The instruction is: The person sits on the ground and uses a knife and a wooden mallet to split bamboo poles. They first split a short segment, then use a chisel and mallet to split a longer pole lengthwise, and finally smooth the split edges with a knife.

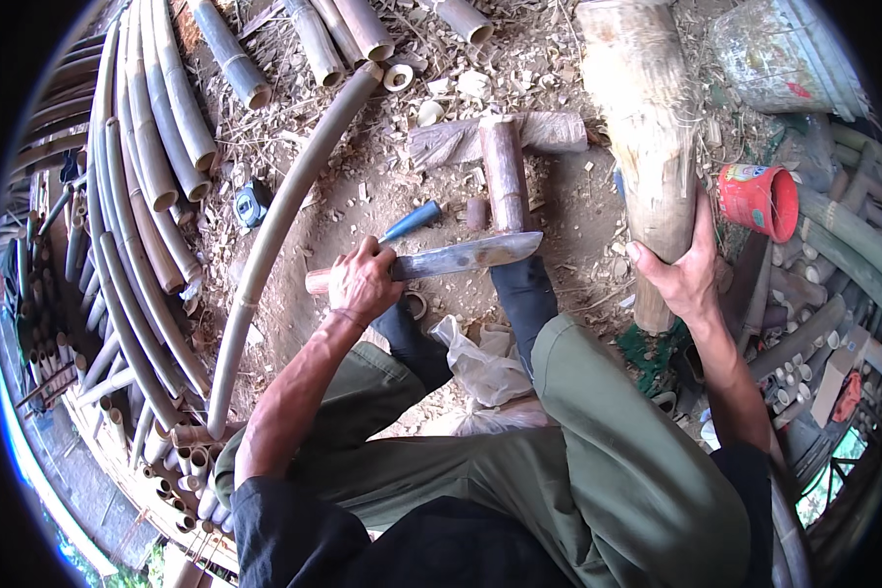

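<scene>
My left hand [363, 279] is closed round the reddish wooden handle of a machete [470, 257], whose broad, dull blade lies level and points right, ending near my dark-covered foot. On the right, my right hand [684, 265] grips the narrow near part of a thick, pale wooden log [652, 127]. The thumb lies on top of the log and the other fingers run along its right side, partly hidden. Just beyond the machete is a tool with a blue handle [412, 221]. A short dark wooden piece [503, 171] rests against a crosswise log [557, 131].
Long bamboo poles [142, 147] fill the left, with one curved pole [294, 186] nearer me. A tape measure [252, 203] lies between them. A red pot [760, 201] and a large bucket [789, 54] stand at right, by stacked bamboo. A plastic bag [485, 363] sits between my legs.
</scene>
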Demonstrator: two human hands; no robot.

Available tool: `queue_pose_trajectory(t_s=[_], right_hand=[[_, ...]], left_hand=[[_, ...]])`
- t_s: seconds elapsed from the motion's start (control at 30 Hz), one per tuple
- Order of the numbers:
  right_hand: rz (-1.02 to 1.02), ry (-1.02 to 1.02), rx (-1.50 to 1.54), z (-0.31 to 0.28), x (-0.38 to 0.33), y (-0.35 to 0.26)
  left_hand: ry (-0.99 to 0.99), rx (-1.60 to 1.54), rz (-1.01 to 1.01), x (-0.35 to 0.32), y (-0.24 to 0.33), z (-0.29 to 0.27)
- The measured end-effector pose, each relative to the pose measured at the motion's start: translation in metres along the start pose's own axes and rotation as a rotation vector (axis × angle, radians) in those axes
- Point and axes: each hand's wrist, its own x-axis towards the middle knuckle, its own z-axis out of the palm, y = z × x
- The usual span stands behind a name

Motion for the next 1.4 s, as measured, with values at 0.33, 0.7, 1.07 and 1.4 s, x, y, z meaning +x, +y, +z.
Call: queue_pose_trajectory(t_s=[0.33,0.7,1.07,1.4], right_hand=[[-0.042,-0.055,-0.092,0.003,0.000,0.004],[-0.137,-0.193,-0.235,0.011,0.001,-0.004],[-1.044,-0.808,-0.745,0.028,0.043,0.021],[-1.056,-0.767,-0.616,0.031,0.024,-0.003]], left_hand=[[-0.134,0.023,-0.020,0.005,0.002,0.001],[-0.158,0.016,-0.001,0.014,-0.005,0.001],[-0.356,0.117,-0.023,0.045,-0.006,-0.012],[-0.300,0.127,0.025,0.056,-0.016,-0.004]])
